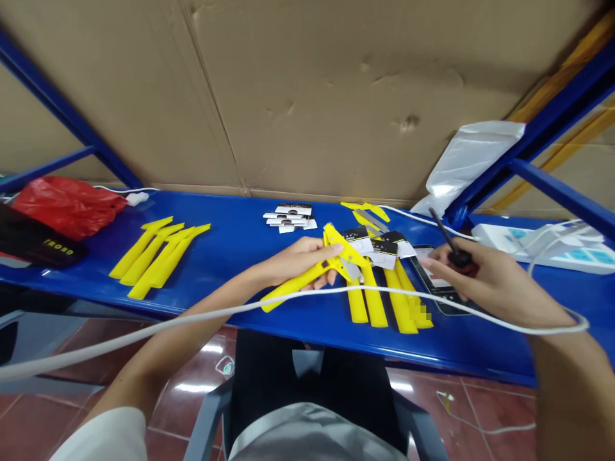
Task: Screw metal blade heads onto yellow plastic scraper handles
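Note:
My left hand (307,253) is closed around a yellow scraper (293,287) with a triangular head and a flat metal blade, held just above the blue table. In my right hand (494,278), to the right, is a black screwdriver (446,230). Its thin shaft points up and away from the scraper, and most of its grip is hidden by my fingers. Between the hands lie several yellow handles (401,301) with black-and-white cards (383,253) over their upper ends. Behind them are loose yellow pieces (368,210) and a grey blade (375,221).
Several yellow handles (158,262) lie at left on the blue table (230,256). Stacked cards (291,218) sit mid-back. A red bag (72,205) stands far left. A phone (427,272) lies under my right hand, near a power strip (552,246). A white cable (192,318) crosses in front.

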Action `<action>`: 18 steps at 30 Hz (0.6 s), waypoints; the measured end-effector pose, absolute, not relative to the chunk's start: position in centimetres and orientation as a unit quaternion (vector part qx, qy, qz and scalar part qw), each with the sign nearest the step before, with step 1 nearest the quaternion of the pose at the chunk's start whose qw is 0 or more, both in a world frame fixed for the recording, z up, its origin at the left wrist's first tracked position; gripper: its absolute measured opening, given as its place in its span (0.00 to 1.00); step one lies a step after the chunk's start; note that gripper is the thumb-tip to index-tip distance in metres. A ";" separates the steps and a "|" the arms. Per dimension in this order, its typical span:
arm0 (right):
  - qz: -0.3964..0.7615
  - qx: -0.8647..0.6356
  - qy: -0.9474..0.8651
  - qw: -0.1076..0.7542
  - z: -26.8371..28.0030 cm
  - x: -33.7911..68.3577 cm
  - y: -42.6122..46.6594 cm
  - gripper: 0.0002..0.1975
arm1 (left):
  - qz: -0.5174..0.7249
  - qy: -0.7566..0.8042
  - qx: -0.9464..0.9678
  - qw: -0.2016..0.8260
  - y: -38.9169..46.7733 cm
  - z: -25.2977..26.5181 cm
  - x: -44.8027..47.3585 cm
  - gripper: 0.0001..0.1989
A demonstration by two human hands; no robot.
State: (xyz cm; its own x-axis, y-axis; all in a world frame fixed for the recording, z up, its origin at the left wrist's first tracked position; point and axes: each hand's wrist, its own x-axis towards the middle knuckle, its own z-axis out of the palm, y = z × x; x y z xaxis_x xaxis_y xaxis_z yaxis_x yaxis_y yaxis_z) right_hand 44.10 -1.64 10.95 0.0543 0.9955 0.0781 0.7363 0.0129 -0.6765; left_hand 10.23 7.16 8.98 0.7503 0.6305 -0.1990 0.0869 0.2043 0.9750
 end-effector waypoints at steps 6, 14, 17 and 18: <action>0.317 -0.578 -0.685 0.311 11.1 40.2 0.9 0.31 | 0.073 0.255 0.681 0.682 7.4 10.3 11.6 0.32; 0.437 -0.569 -0.619 0.321 10.3 37.7 2.2 0.29 | 0.078 0.270 0.708 0.648 8.9 9.8 12.5 0.30; 0.418 -0.558 -0.626 0.349 9.6 37.9 2.7 0.30 | 0.086 0.259 0.698 0.662 8.9 9.5 12.7 0.28; 0.418 -0.562 -0.623 0.348 9.4 38.0 2.9 0.29 | 0.086 0.262 0.685 0.675 8.8 9.5 12.8 0.27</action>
